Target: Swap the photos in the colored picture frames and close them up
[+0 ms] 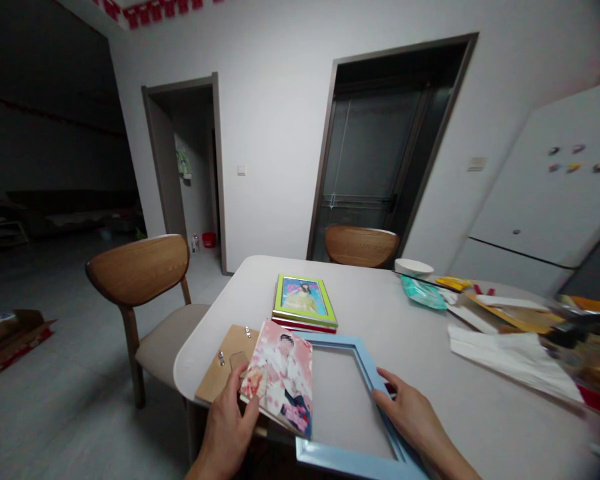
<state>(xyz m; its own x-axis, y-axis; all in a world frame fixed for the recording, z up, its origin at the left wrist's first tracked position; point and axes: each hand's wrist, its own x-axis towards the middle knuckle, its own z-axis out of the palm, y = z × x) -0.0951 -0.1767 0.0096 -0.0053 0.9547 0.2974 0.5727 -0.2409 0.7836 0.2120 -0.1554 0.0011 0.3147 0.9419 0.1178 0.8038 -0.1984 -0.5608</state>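
My left hand [230, 420] grips the lower left edge of a printed photo [283, 377] showing a person in pink and white clothes, held tilted above the table. My right hand [410, 417] rests on the right side of an empty light blue picture frame [367, 373] lying flat, fingers curled over its edge. A brown frame backing board [225, 360] with metal clips lies under the photo, at the table's left edge. Behind them sits a small stack of frames, the top one green [304, 300] with a picture in it.
The white table [380, 313] carries a white bowl [414, 267], a teal packet [423, 293], papers [510, 357] and clutter on the right. Wooden chairs stand at the left [140, 273] and far side [361, 245]. A white fridge [555, 193] is at right; a cardboard box [10, 337] lies on the floor.
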